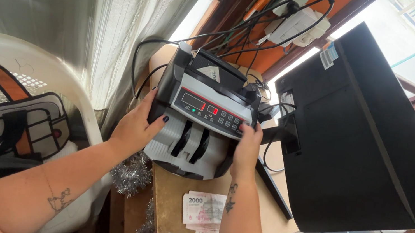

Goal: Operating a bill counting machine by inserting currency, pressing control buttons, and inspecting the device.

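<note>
Nearest the camera, two bare forearms reached away from the viewer over the near edge of a small brown table [171, 224]. A few banknotes [203, 212] lay fanned on that table between the arms, close to its near edge and just short of the machine.

The left hand [136, 128] was pressed against the left side of a grey and black banknote counter [197, 126], thumb up on the dark side panel and fingers [144, 105] wrapped round the casing. The right hand [247, 151] clasped the right side, fingers curled over the corner beside the button panel. Both hands were closed on the counter, one on each flank.

The counter sat on the far part of the table, its long axis running left to right. Its red display and sloping front faced the viewer, and the feed hopper pointed away toward the window.

Room was tight. On the right, the back of a black monitor [365, 156] stood just beside the counter, its foot reaching along the table's right edge. On the left, a pale curtain [111, 20] hung close to the machine, with a white plastic chair [9, 110] carrying a bag nearer the viewer. Silver tinsel [131, 177] hung at the table's left edge beneath the left wrist. Black cables [257, 28] ran behind the counter up to plugs on the far wall.
</note>
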